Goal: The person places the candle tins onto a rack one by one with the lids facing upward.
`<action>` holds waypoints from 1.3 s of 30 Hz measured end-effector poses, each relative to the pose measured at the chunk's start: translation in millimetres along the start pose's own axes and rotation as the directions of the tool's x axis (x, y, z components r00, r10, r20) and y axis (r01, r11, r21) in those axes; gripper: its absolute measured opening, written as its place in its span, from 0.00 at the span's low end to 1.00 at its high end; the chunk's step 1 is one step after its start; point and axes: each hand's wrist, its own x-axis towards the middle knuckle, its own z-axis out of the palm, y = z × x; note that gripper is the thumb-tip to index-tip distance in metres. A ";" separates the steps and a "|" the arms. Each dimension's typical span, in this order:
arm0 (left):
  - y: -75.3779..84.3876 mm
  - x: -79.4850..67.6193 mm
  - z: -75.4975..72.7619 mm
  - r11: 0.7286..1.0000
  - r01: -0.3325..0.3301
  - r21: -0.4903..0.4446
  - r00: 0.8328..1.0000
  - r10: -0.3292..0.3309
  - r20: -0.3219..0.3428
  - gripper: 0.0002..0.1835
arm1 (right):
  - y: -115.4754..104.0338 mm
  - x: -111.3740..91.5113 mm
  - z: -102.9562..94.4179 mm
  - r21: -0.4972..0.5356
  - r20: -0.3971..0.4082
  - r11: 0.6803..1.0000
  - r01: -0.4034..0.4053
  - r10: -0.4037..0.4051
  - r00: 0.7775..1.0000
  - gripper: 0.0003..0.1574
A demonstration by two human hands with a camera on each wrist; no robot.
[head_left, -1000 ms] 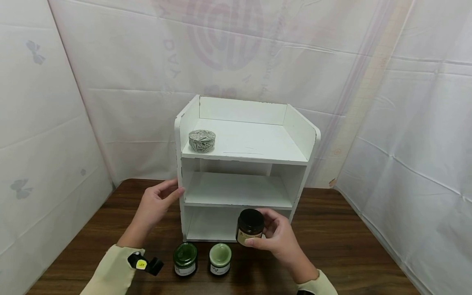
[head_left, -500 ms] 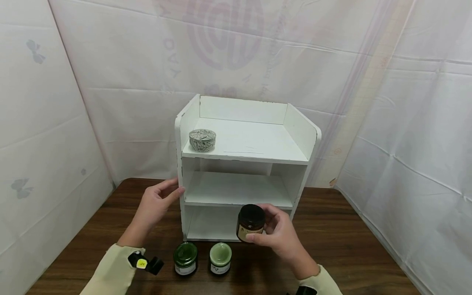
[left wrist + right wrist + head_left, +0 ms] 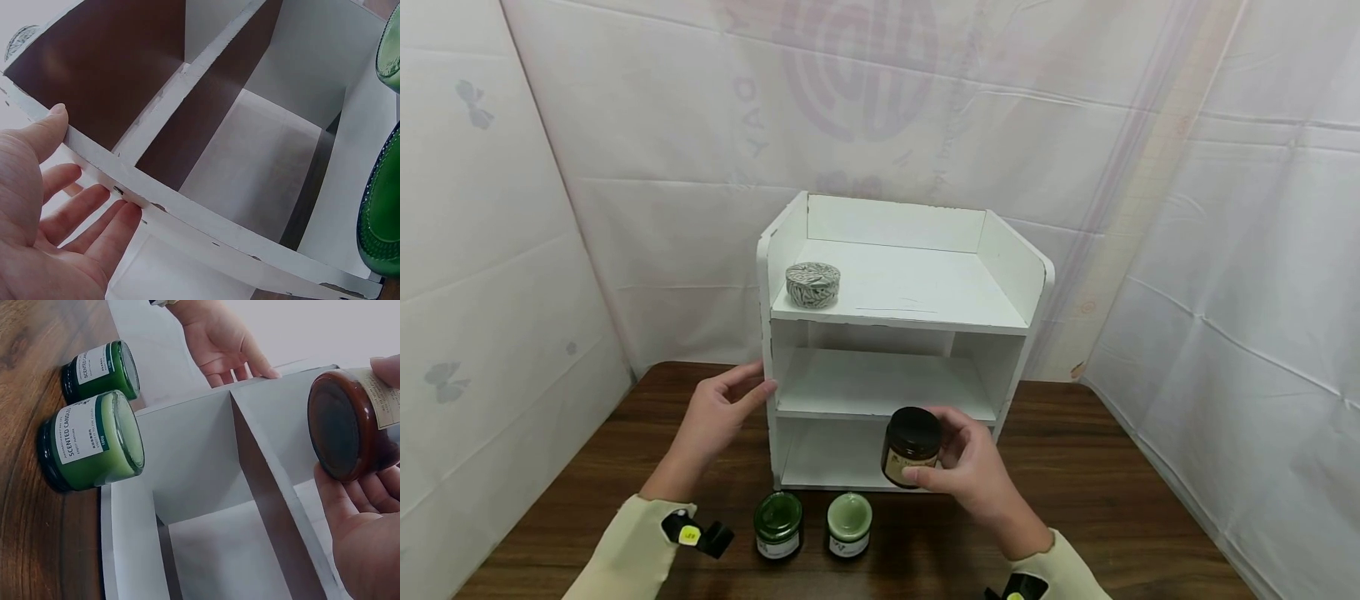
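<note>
My right hand [image 3: 973, 462] holds an amber glass jar [image 3: 912, 450] with a black lid and a cream label, thumb on the label and fingers around the far side. The jar is raised in front of the white shelf unit [image 3: 887, 414], overlapping its bottom compartment in the head view. The right wrist view shows the dark base of this jar [image 3: 334, 428]. My left hand [image 3: 718, 417] grips the shelf's left side panel lightly. In the left wrist view its thumb [image 3: 51, 128] lies on the front edge, with fingertips against the panel's outer face.
Two green scented candle jars, one dark [image 3: 777, 527] and one pale [image 3: 848, 525], stand on the wooden table [image 3: 1097, 500] before the shelf. A round patterned tin [image 3: 812, 286] sits on the top shelf's left. White cloth [image 3: 662, 208] hangs behind and at both sides.
My right hand has lifted the amber jar slightly, bringing it a little higher against the shelf front. The left hand stays at the side panel.
</note>
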 end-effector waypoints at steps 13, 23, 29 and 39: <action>-0.5 0.0 -0.4 1.000 0.008 0.027 1.000 -0.008 -0.006 0.33 | -10.6 6.1 1.1 0.009 0.015 1.000 -0.020 0.019 1.000 0.36; -1.8 0.8 0.3 1.000 -0.005 0.022 1.000 0.006 -0.013 0.32 | -20.6 12.5 0.2 -0.014 0.012 1.000 -0.028 0.028 1.000 0.37; -2.5 1.2 0.8 1.000 -0.009 0.019 1.000 0.009 -0.018 0.32 | -26.3 14.9 1.3 -0.016 0.006 0.999 -0.052 0.052 0.999 0.38; -2.4 1.4 1.3 1.000 -0.018 0.009 1.000 0.018 -0.011 0.31 | -33.5 18.0 1.5 -0.015 0.007 0.997 -0.080 0.080 0.997 0.39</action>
